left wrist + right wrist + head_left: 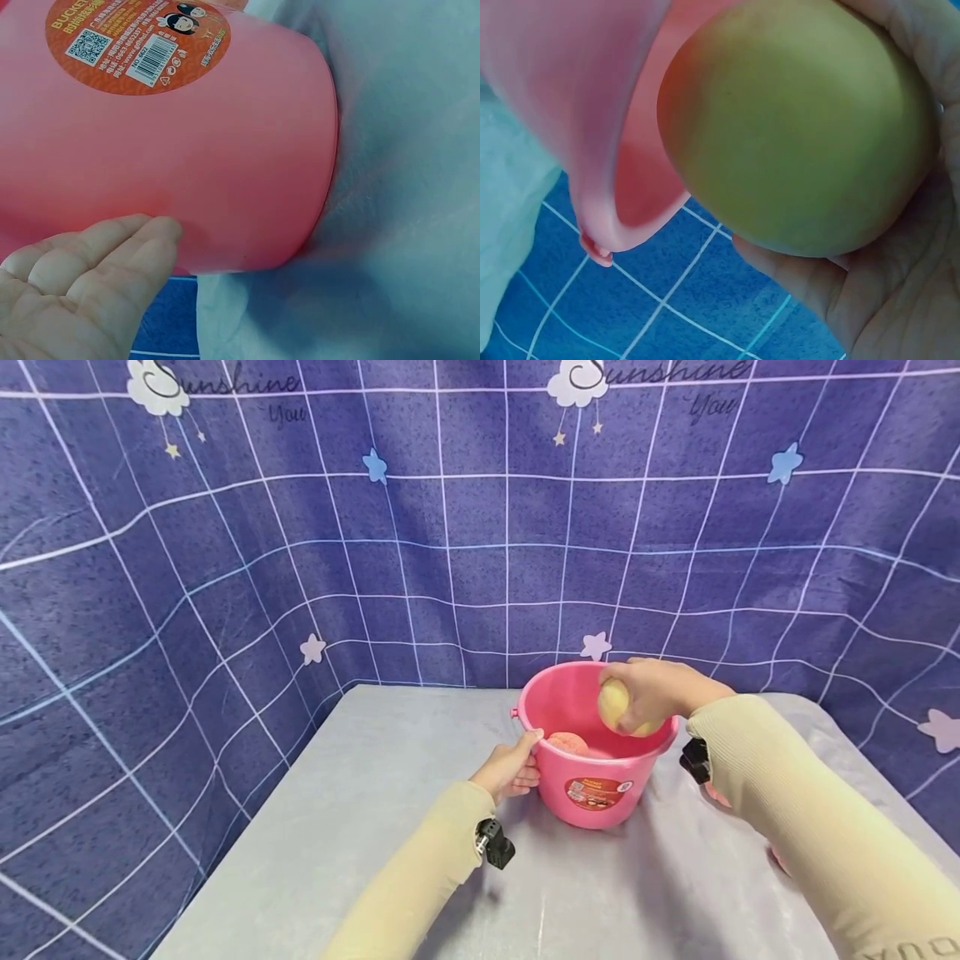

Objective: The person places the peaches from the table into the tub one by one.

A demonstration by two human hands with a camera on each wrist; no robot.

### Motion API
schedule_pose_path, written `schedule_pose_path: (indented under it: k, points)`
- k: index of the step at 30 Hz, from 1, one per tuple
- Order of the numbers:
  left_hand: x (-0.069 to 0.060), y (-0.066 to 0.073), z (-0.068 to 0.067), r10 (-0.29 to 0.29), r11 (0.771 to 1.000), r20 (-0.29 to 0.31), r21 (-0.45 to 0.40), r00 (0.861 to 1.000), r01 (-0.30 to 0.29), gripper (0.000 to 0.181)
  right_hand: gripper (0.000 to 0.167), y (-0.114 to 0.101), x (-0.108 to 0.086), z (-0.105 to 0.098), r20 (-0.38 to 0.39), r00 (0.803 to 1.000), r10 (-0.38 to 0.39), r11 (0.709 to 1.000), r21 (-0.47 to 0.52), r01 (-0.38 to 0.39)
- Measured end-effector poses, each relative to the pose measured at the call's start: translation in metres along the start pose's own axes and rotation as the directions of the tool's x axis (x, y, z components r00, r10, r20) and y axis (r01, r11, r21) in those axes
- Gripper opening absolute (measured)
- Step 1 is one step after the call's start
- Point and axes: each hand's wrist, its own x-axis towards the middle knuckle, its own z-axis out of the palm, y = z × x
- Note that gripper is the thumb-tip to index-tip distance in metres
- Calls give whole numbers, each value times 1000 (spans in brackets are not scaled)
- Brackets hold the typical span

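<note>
A pink bucket (592,777) with an orange label stands upright on the grey-covered table. My left hand (512,768) grips its left rim, thumb over the edge and fingers along the outer wall. In the left wrist view, the fingers of that left hand (90,277) lie against the bucket wall (210,165). Above the bucket's mouth, at the right side, my right hand (648,693) holds a smooth, rounded yellow fruit-like object (613,702). The right wrist view shows this yellow object (802,135) large beside the bucket rim (630,217). A pinkish-orange round thing (568,743) lies inside the bucket.
On the table (360,810), right of the bucket, a reddish thing (716,794) and another pinkish thing (777,858) are mostly hidden by my right sleeve. A blue gridded curtain (480,527) hangs behind and along the sides.
</note>
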Motion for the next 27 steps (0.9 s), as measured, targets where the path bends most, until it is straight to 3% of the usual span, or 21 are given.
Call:
schedule_pose_path:
  k: [15, 27]
  points:
    - [1, 0, 2, -16, 1000, -27, -3, 1000, 16, 74, 58, -15, 21, -7, 95, 995, 18, 997, -76, -10]
    - [0, -1, 2, -14, 1000, -29, -3, 999, 14, 74, 59, -14, 26, -7, 126, 990, 59, 998, -41, -54]
